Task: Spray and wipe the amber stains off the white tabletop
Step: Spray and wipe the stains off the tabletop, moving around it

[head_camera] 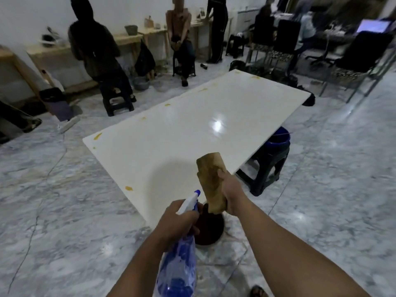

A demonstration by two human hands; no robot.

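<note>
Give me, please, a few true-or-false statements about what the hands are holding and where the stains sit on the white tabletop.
1. The left hand grips a blue spray bottle. True.
2. The right hand is empty. False: it holds a stained brown cloth.
3. Amber stains lie mostly along the left edge of the tabletop, such as one near the corner. True.
4. The cloth lies flat on the tabletop. False: it is held up above the near edge.
5. The bottle's nozzle is red. False: it is blue.
</note>
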